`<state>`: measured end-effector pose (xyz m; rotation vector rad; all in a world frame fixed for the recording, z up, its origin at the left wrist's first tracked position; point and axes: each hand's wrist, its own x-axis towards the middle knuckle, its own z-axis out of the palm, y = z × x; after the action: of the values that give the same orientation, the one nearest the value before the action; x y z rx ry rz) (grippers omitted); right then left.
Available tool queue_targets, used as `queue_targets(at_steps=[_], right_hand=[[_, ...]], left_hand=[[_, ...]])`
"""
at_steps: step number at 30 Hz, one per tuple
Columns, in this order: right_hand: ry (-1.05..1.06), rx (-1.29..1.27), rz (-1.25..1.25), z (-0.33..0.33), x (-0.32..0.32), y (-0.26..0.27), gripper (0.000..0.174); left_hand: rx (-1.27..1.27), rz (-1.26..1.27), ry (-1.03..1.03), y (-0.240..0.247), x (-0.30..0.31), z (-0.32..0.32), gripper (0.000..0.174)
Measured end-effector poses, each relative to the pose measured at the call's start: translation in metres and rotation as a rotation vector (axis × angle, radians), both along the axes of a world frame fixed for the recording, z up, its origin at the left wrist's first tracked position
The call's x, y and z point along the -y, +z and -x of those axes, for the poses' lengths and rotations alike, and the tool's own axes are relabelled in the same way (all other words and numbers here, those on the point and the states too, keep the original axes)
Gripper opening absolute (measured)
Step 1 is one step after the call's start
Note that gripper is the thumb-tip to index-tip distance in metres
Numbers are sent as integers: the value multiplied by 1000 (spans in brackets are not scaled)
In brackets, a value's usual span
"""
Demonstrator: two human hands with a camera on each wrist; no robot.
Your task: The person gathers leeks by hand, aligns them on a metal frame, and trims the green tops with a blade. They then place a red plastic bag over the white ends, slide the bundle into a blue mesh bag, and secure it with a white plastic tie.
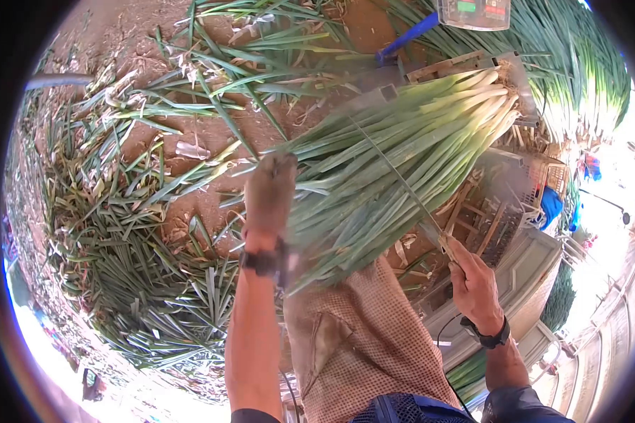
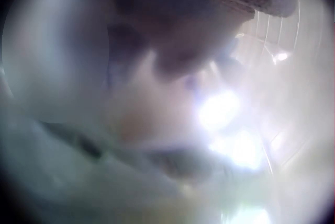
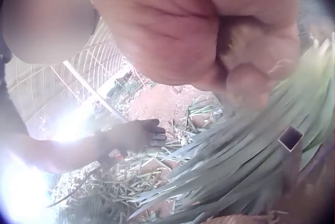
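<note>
In the head view, my right hand (image 1: 476, 285) grips a knife (image 1: 403, 182) across the onions (image 1: 416, 134), laid on a stand (image 1: 525, 88), presumably raised off the littered soil (image 1: 363, 28); my left hand (image 1: 270, 190) is beside their tips. Left wrist: too blurred. Right wrist: I see left fingers (image 3: 156, 136) loose, hooped walls (image 3: 31, 85) beyond.

Dark sleeves (image 1: 521, 407) and black wrist straps (image 1: 497, 337)

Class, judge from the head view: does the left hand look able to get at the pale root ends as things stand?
Probably not directly: the left hand is beside the leafy end, the pale root ends lie opposite, and the knife in the right hand slants across the stalks between.
</note>
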<state>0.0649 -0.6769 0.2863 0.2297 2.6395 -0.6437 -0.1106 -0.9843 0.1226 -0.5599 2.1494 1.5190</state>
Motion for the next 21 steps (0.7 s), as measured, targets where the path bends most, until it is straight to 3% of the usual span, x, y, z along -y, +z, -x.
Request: queue_targets(at_steps=[6,12,13,15,17,19,21], right_hand=[[-11,124,-46,42,5,-17,63],[-74,325,-86,60,18,-15,68],[-88,333,-79,62,20,-16,69],[-110,346,-61,63,23,-18,70],[-102,383,-45,72,23,-19,70],[-139,397,-26,80,25,-27,73],[-152,418,-18,90,31,-35,76]], left_hand=[[11,241,-219,-81,-36,92,31],[121,306,-545,-229,-87,147,32],[119,318,-668,-239,-92,149,35],[41,327,-1179,-323,-96,147,38],[-122,279,-1380,-344,-102,141,34],[-341,203,-1258,-345,-98,125,31],[-334,137,-1238,-336,-90,117,31]])
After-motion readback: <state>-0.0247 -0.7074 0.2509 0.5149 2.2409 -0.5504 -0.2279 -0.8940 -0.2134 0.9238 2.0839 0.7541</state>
